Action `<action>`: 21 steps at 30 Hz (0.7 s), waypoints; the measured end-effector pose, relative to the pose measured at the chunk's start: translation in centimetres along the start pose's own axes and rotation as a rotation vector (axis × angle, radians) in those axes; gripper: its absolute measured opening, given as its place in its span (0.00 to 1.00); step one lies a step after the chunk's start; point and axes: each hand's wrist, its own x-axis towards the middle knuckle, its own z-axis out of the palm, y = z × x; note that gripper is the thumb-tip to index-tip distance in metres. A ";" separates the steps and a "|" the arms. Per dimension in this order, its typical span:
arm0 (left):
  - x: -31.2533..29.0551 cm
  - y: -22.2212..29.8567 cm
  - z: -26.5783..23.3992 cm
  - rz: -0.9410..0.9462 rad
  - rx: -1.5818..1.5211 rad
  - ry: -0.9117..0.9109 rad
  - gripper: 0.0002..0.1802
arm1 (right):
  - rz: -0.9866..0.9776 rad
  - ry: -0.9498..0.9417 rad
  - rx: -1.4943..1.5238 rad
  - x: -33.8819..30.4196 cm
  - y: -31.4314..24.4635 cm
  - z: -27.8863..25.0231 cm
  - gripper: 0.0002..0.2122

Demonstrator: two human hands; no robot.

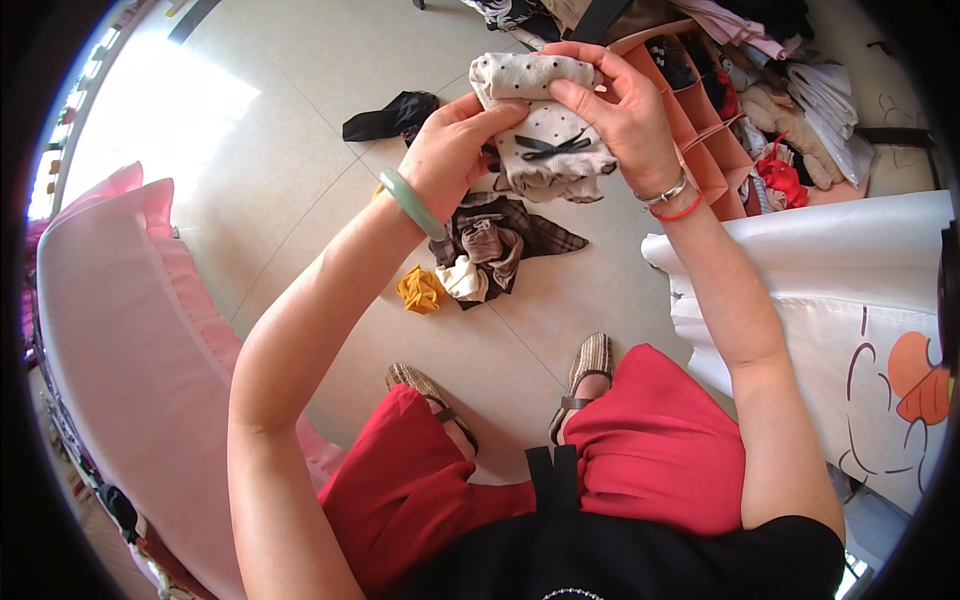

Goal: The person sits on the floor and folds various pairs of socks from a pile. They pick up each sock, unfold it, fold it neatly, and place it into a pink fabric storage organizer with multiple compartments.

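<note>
A pair of cream socks (545,125) with small dark dots is held up in the air, above the floor. The top is folded over into a roll, and a small black bow (stitched on the front) is seen below.

soft matt knit socks (548,128), glossy tiled floor (300,130), smooth jade-like bangle (410,203), pink fabric organiser (700,130).
</note>
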 end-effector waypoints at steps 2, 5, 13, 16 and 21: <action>-0.1 0.1 -0.3 0.008 -0.043 -0.033 0.16 | -0.087 0.002 -0.005 0.1 -0.1 0.3 0.12; -0.2 0.7 -0.1 0.028 -0.104 -0.100 0.16 | -0.154 0.007 -0.084 -0.1 -0.4 0.4 0.11; 0.0 0.5 -0.1 0.055 -0.108 -0.109 0.16 | -0.192 -0.040 0.017 -0.3 0.1 0.2 0.13; 0.1 0.4 -0.1 0.094 -0.158 -0.066 0.17 | -0.138 -0.012 0.073 -0.6 -0.6 0.7 0.11; 0.4 0.1 -0.9 0.188 -0.022 -0.039 0.19 | 0.207 -0.023 0.148 -0.9 -1.0 -0.4 0.13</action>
